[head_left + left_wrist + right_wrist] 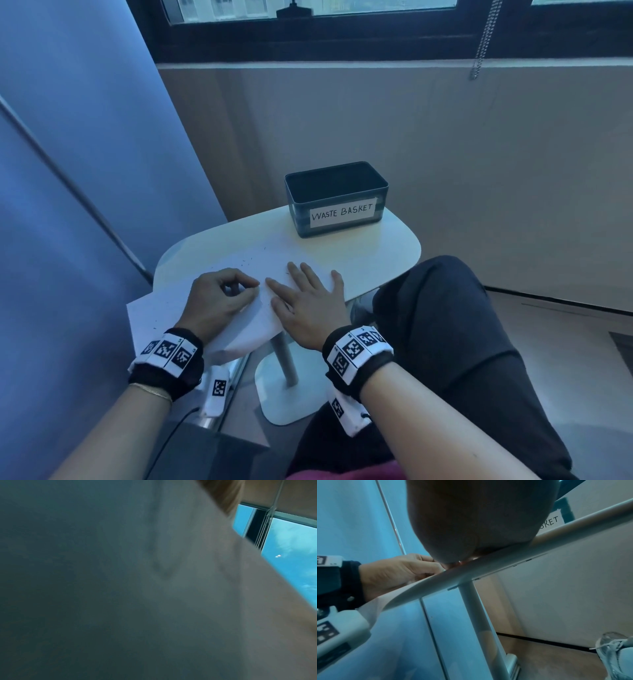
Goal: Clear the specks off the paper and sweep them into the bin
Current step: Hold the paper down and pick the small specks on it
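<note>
White paper (239,270) spread across small round tabletop (383,253), near corner drooping well past the front-left rim. Dark specks (245,262) scattered on the sheet, mostly ahead of the left hand (219,298), a few more on the overhanging part. Right hand (308,298) flat, fingers straight and spread, pressing the paper down. Left hand with fingers curled, thumb and forefinger seemingly meeting on the sheet; hard to tell from the blurred wrist view whether pinching paper, a speck, or nothing. Bin (337,198), labelled WASTE BASKET, upright at the far edge of the tabletop, open-topped, apart from the paper.

Risks, as judged: a quick swipe likely to flick specks off the left rim onto the floor rather than toward the bin. Overhanging corner unsupported, so pressure there likely to tip the sheet and spill specks. Lifting the paper unevenly likely to roll them toward the person's lap.

Room: bare strip of tabletop between paper and bin, narrow. Rim close on both sides. Knee (442,284) just beside the right rim; blue wall panel (85,171) near on the left. Bin wall tall, so specks need lifting over, not pushing.
</note>
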